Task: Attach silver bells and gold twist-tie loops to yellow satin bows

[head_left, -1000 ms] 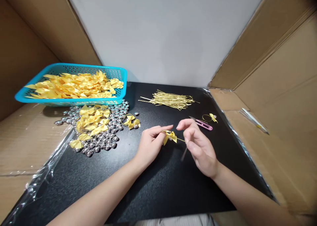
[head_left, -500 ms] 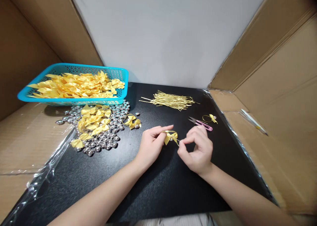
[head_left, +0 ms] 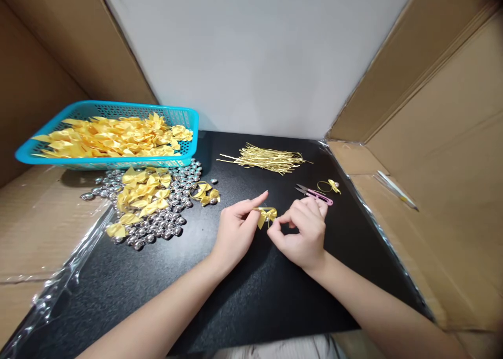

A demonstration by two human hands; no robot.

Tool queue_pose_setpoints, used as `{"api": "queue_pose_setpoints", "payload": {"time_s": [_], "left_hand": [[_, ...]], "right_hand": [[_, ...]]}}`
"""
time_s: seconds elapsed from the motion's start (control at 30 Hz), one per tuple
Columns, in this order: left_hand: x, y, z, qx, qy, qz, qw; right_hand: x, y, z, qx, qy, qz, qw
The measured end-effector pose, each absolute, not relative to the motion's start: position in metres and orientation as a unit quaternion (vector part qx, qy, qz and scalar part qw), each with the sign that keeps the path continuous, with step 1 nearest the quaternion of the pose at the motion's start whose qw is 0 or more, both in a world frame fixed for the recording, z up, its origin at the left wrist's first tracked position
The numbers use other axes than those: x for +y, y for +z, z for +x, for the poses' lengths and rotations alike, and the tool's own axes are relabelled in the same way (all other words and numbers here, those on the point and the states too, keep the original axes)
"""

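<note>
My left hand (head_left: 236, 228) pinches a small yellow ribbon bow (head_left: 266, 216) just above the black mat (head_left: 243, 291), with its forefinger stretched out over the bow. My right hand (head_left: 302, 233) is curled right beside the bow, thumb and forefinger pinched at the thin gold wire tie that hangs from it. The two hands nearly touch at the bow.
A blue basket (head_left: 110, 162) full of yellow bows stands at the back left. In front of it lie silver bells (head_left: 173, 222) with loose bows (head_left: 143, 196) on them. Gold wire ties (head_left: 267, 159), pink snips (head_left: 314, 194) and a finished bow ring (head_left: 329, 186) lie behind. Cardboard walls stand on both sides.
My right hand has drawn in to the left along the gold tie until it sits against the bow, its fingers curling closed. The left hand has kept its hold on the bow.
</note>
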State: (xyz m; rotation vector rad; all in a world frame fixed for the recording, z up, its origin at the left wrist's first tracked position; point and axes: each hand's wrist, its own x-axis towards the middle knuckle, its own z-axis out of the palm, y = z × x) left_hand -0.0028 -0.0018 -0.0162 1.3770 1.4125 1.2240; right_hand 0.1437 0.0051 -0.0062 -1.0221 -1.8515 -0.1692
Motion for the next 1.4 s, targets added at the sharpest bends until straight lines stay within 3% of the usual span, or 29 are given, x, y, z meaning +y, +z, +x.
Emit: {"api": "queue_pose_setpoints", "payload": {"time_s": [0.23,0.4,0.6,0.8,1.0,1.4], "left_hand": [[-0.003,-0.017,-0.001,0.534,0.481,0.547,0.43],[0.001,-0.01,-0.004,0.528,0.489,0.498,0.484],[0.001,-0.007,-0.006,0.504,0.501,0.466,0.528],[0.003,-0.011,-0.009,0.491,0.497,0.433,0.57],[0.003,-0.006,-0.01,0.475,0.478,0.457,0.58],[-0.002,0.006,-0.01,0.442,0.483,0.642,0.4]], "right_hand": [[0.003,-0.004,0.144,-0.76,-0.031,-0.424,0.491],[0.017,-0.007,0.159,-0.702,0.211,-0.435,0.523],[0.039,-0.011,0.168,-0.732,0.418,-0.388,0.373],[0.038,-0.004,0.172,-0.654,0.634,-0.286,0.296],[0.043,-0.003,0.18,-0.658,0.624,-0.311,0.285],[0.047,0.01,0.19,-0.687,0.579,-0.323,0.297]]}}
